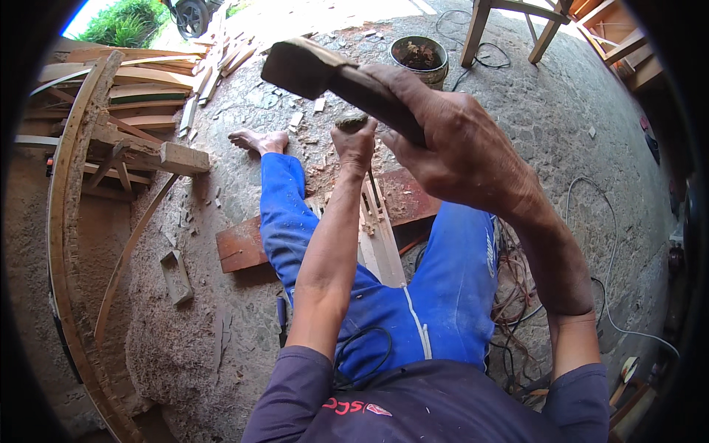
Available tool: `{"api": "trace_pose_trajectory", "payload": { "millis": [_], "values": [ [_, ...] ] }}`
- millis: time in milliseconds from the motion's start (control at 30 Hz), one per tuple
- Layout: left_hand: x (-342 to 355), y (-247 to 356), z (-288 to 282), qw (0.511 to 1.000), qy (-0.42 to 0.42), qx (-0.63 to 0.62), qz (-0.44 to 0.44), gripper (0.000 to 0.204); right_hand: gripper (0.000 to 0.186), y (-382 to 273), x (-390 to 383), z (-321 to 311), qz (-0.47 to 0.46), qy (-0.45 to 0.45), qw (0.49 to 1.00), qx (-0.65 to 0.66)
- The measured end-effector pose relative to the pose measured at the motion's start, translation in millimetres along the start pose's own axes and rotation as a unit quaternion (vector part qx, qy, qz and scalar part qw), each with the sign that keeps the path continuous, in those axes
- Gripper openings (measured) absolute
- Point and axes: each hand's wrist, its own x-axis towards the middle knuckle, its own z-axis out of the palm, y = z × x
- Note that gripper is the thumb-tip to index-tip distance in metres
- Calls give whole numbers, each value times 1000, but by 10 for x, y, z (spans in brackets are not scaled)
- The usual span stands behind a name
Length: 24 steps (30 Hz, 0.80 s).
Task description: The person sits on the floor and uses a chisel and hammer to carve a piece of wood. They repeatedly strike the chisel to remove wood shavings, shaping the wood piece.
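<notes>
Right hand (461,144), 2 o'clock on my feed: fingers closed round the handle of a mallet (340,80), raised, head toward 11 o'clock, off the chisel. Left hand (356,144), 12 o'clock: fisted round what looks like a chisel (352,122), handle end poking out on top, blade down toward the slotted wood (380,244). That wood sits just below centre, running toward 6 o'clock between the blue trouser legs (284,214), over a reddish board (242,247). Blade tip: can't tell exactly where it sits.

Reads to me as slot chopping. I'd keep the blade square to the face, left fingers below the handle end, mallet dropping flat on it; short taps, chips cleared between them so the edge stays visible. A glancing hit could catch that left hand.

Containers: bucket (439,76) at 1 o'clock, brown scraps (417,57) inside, kind unclear. Open wooden box (182,297) between 8 and 9, on the floor; can't make out any contents.
</notes>
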Motion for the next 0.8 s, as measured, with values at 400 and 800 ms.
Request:
{"api": "trace_pose_trajectory", "payload": {
  "millis": [400, 800],
  "values": [
    [-1160, -34, 199, 964, 39, 170, 199, 47, 53, 528, -550, 205, 139, -211, 965, -65],
    [-237, -260, 137, 984, 79, 97, 127, 24, 59, 882, 1, 548, 127, -275, 929, -215]
  ]
}}
